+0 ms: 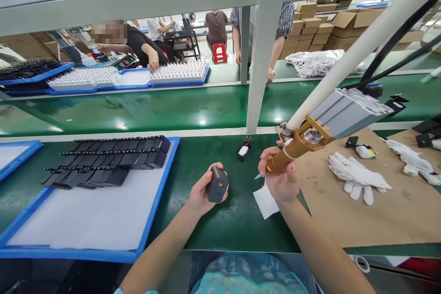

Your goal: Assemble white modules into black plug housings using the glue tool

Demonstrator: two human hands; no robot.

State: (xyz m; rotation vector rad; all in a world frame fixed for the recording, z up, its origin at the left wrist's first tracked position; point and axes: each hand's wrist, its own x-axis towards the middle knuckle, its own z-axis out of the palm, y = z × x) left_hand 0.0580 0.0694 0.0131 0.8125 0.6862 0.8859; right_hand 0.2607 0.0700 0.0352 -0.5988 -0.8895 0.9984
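Note:
My left hand (203,188) grips a dark grey power adapter (218,184), its end with an orange-lined port facing me. Partly hidden behind the brass-coloured cylinder (285,157) of a mounted machine, my right hand (280,183) has its fingers curled. From it a thin tool with a pointed light blue tip (257,176) sticks out to the left. How the hand meets the cylinder is hard to make out. Just below that tip lies a white paper square (266,202). Farther back on the green bench is a small black adapter part (243,150) with a white piece in it.
Rows of black adapter housings (113,158) lie in a blue-rimmed tray (138,243) at left. White gloves (358,177) rest on brown cardboard (330,220) at right. A grey post (258,64) and slanting white pole (344,64) stand ahead. Co-workers sit and stand beyond.

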